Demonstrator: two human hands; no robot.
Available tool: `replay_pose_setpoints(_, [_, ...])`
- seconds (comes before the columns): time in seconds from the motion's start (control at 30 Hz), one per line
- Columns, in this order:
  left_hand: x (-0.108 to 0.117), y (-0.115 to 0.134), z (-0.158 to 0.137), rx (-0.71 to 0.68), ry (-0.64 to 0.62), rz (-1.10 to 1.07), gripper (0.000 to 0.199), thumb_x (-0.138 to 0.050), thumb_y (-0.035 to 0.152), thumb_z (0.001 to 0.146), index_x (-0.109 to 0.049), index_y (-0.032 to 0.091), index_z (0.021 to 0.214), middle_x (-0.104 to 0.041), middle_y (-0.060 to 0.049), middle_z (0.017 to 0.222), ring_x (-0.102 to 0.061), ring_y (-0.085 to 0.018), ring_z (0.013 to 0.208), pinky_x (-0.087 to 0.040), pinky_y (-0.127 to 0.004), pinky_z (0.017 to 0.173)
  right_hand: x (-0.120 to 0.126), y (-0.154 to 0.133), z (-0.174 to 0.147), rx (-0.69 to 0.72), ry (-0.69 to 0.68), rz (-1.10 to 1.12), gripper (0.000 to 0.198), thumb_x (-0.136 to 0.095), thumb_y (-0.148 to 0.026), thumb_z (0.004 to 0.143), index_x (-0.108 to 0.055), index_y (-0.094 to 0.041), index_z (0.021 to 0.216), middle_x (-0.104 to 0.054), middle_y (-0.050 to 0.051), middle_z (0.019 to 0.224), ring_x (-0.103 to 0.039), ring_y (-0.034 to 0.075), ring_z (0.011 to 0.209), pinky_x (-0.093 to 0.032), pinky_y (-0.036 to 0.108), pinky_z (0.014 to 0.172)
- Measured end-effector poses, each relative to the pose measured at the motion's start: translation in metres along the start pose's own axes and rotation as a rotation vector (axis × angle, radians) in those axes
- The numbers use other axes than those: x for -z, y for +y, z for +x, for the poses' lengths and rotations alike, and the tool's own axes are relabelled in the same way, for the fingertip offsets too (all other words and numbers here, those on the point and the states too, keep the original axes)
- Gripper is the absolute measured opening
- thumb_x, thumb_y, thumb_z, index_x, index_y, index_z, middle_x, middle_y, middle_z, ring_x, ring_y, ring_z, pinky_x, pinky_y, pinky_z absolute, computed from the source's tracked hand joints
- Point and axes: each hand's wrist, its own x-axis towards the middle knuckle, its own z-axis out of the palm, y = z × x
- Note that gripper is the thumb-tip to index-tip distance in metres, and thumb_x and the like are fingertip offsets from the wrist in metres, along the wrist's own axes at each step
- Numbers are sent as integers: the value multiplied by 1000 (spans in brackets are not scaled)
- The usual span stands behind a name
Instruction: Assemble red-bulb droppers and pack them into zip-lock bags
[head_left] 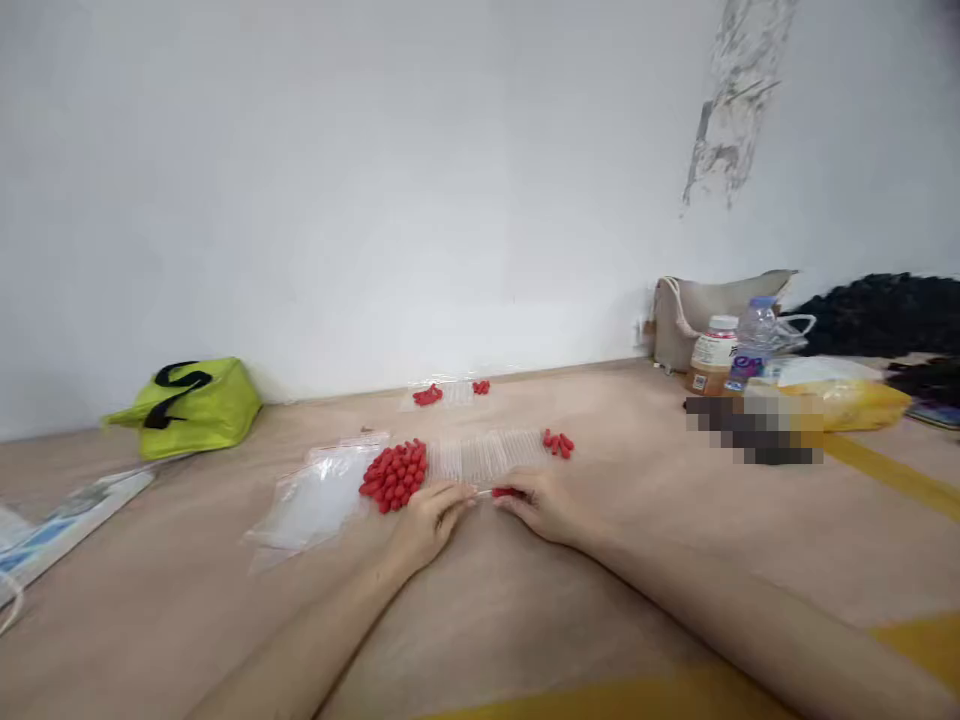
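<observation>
My left hand (439, 508) is closed in a pinch on one end of a thin whitish stick (484, 493), just above the table cover. At the stick's other end my right hand (541, 503) grips a small red tapered piece (504, 492), partly hidden by the fingers. Whether stick and piece are joined, I cannot tell. Behind the hands lies a row of thin see-through sticks (487, 455). A heap of red pieces (394, 475) sits left of the row, beside my left hand. Several loose red pieces (559, 443) lie at its right end.
Flat plastic bags (311, 500) lie left of the heap. Near the wall is a packet with red pieces (427, 395) and sticks. A yellow-green bag (202, 408) stands back left. Two bottles (716, 352), a grey bag (705, 310) and a yellow package (855, 400) are at right.
</observation>
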Motion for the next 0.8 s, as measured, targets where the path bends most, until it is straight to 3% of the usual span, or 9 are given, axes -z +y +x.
replay_pose_setpoints(0.2, [1,-1,2,-8,-23,-18,23,-44,16,85,-59,20,102,-62,-5,89,-58,-16,81,-47,-28,72,0,-7,-1,7,-6,8,17,-49,-20,81,-63,-19,92,-64,4,82,-57,13,75,-44,25,69])
replay_pose_setpoints(0.53, [1,2,0,-48,-68,-18,26,-41,13,85,-57,18,106,-61,-7,94,-58,-15,84,-47,-27,74,-4,5,-4,85,16,-11,19,-45,-24,84,-62,-20,92,-60,4,78,-54,13,73,-43,24,66])
replay_pose_setpoints(0.8, [0,2,1,-73,-116,8,26,-41,14,87,-58,18,106,-63,-7,94,-58,-15,83,-47,-26,72,-4,5,-1,169,-62,-209,16,-47,-25,83,-61,-19,84,-58,3,70,-52,13,69,-39,25,66])
